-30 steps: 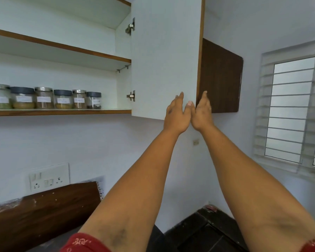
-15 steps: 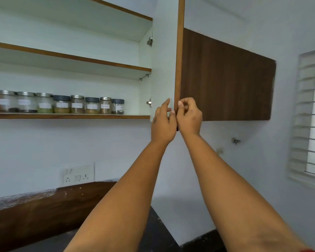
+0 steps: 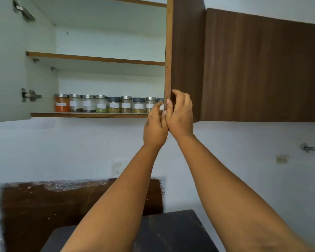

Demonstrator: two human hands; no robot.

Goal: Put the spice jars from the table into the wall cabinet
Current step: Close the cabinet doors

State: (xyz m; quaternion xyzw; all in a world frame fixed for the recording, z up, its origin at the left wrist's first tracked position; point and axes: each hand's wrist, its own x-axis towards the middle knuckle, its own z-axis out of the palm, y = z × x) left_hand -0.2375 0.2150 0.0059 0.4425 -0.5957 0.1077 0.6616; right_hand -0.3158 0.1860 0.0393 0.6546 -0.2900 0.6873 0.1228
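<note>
Jars (image 3: 107, 105) upright, row along shelf; right hand (image 3: 180, 113) gripping door edge (image 3: 168, 51); left hand (image 3: 155, 124) relaxed.

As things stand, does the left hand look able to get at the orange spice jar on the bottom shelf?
Probably yes: the left hand is by the door edge, the cabinet stands open, and nothing blocks the orange jar at the row's left end.

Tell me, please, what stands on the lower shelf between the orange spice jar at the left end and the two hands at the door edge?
In the head view, a row of labelled jars fills the stretch from the orange jar to the left hand and right hand.
</note>
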